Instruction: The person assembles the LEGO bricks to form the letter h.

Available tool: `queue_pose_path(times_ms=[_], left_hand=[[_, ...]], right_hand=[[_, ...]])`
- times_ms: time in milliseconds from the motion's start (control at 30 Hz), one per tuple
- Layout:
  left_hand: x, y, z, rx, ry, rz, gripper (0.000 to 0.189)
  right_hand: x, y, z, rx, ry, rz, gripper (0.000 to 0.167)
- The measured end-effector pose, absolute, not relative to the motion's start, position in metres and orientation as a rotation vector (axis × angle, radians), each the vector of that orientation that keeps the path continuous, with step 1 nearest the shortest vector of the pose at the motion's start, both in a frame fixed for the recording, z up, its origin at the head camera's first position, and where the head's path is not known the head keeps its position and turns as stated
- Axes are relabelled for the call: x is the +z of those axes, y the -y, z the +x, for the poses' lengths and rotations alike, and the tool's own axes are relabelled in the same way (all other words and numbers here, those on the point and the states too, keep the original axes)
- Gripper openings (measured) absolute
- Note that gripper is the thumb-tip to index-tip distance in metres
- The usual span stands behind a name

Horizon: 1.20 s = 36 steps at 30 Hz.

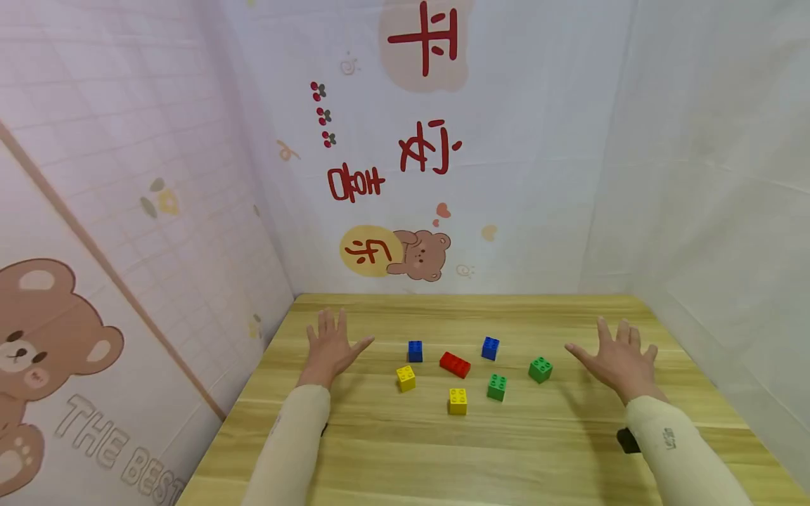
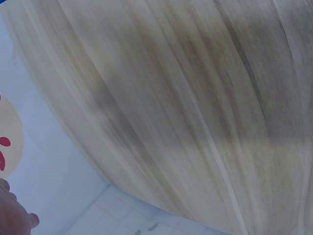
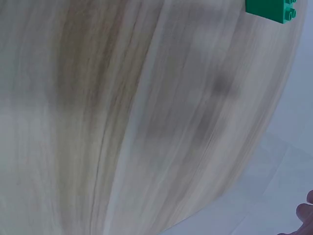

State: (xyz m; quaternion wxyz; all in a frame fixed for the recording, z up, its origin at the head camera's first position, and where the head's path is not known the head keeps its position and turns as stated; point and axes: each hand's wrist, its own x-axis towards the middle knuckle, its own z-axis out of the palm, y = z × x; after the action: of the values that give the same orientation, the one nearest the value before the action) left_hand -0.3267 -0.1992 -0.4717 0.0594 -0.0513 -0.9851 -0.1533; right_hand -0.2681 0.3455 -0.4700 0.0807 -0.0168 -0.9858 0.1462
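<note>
My left hand (image 1: 329, 351) is spread at the left of the table, fingers straight and holding nothing. On the right, my right hand (image 1: 623, 360) is likewise spread with nothing in it, its thumb toward a green brick (image 1: 541, 370). Between the hands lie a red brick (image 1: 455, 365), a blue brick (image 1: 415, 351), another blue brick (image 1: 490, 348), a yellow brick (image 1: 406, 378), a second yellow brick (image 1: 458, 401) and a second green brick (image 1: 497, 387). The right wrist view catches a green brick (image 3: 269, 9) at its top edge.
The bricks lie on a wood-grain table (image 1: 392, 464). White printed cloth (image 1: 525, 140) rises behind it, with more cloth along the left (image 1: 209, 232) and right sides. A dark wrist device (image 1: 628, 440) sits under the right sleeve (image 1: 677, 450).
</note>
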Motion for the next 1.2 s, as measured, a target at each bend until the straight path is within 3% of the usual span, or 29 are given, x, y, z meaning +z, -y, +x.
queue_pose_path(times_ms=[833,1200], left_hand=[[-0.445,0.152,-0.325,-0.873,2.861,-0.186,0.097],[-0.461,0.124,-0.313,-1.21,2.788,-0.193,0.096]], right_hand=[[-0.454,-0.287,-0.278,0.64,2.839,0.053,0.094],[-0.47,-0.259,-0.268,0.936,2.739,0.074,0.088]])
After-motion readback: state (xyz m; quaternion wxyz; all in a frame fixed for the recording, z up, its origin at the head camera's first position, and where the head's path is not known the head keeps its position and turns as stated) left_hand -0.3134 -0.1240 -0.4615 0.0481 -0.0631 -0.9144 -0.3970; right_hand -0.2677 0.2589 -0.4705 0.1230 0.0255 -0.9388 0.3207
